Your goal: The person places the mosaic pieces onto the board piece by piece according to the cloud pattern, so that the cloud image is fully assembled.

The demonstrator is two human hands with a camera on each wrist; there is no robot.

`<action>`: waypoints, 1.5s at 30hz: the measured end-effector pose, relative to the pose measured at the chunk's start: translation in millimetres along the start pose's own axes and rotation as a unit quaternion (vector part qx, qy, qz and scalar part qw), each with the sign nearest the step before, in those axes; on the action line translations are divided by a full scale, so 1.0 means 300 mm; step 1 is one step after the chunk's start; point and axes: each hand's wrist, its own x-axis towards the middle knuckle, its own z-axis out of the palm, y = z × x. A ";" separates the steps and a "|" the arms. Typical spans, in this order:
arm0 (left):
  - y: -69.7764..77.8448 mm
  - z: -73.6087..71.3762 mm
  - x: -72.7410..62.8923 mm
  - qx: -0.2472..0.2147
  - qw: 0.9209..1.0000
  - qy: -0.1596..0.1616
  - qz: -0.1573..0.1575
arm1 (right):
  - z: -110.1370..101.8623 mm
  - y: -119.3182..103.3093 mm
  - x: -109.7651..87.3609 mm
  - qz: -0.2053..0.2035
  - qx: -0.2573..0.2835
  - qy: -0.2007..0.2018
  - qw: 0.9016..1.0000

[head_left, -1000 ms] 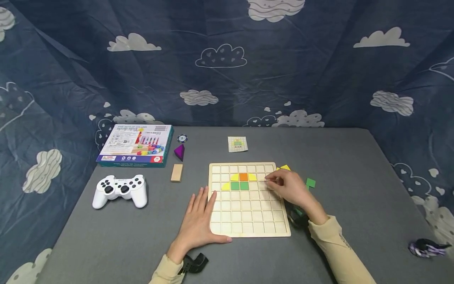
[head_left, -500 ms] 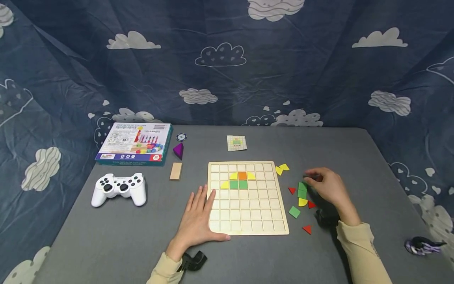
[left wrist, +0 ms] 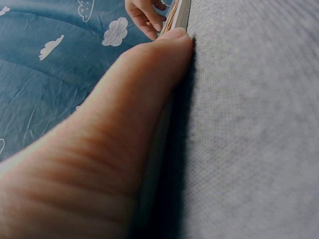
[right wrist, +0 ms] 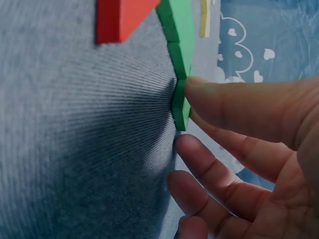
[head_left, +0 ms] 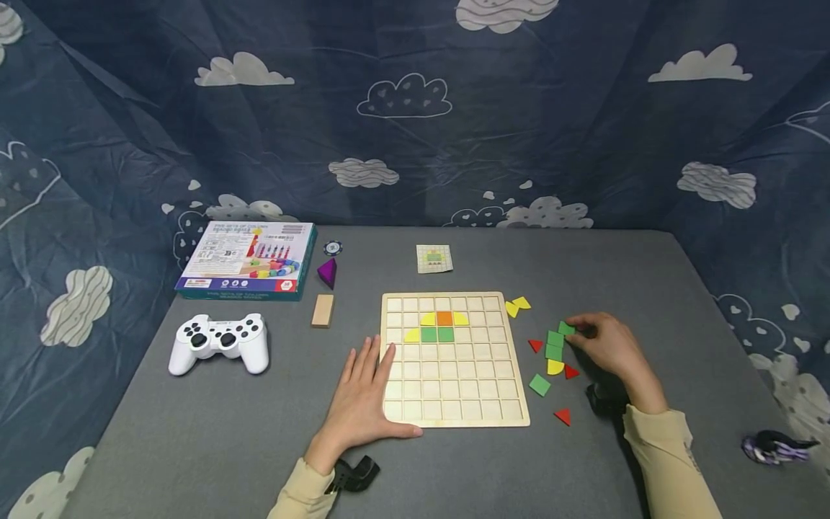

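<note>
A wooden grid board (head_left: 457,389) lies flat on the table, with an orange square, two green squares and several yellow pieces set in its upper cells. My left hand (head_left: 359,404) rests with fingers spread at the board's lower left corner; in the left wrist view its thumb (left wrist: 144,74) lies along the board's edge. To the right of the board, my right hand (head_left: 609,349) pinches a green square tile (head_left: 566,328) at the top of a short row of green tiles (head_left: 554,346). The right wrist view shows the thumb on that green tile (right wrist: 180,104), low at the cloth.
Red triangles (head_left: 563,417), a separate green square (head_left: 540,385) and yellow pieces (head_left: 521,303) lie right of the board. A pattern card (head_left: 434,259) sits behind it. Leftward are a game box (head_left: 246,259), a white controller (head_left: 220,346), a wooden block (head_left: 322,311) and a purple piece (head_left: 328,274).
My right hand has left the board's right side, moved rightward to the loose tiles, and come down onto a green tile. The left hand has stayed in place.
</note>
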 end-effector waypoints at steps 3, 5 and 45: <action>0.003 -0.003 0.000 -0.002 1.000 -0.007 -0.002 | 0.002 0.003 0.003 0.004 -0.003 0.005 1.000; 0.005 -0.004 0.002 -0.002 1.000 -0.009 -0.003 | 0.001 0.007 0.006 0.008 0.000 0.004 1.000; 0.006 -0.008 0.004 -0.009 1.000 -0.014 -0.013 | 0.188 -0.372 0.075 -0.111 0.125 -0.049 0.985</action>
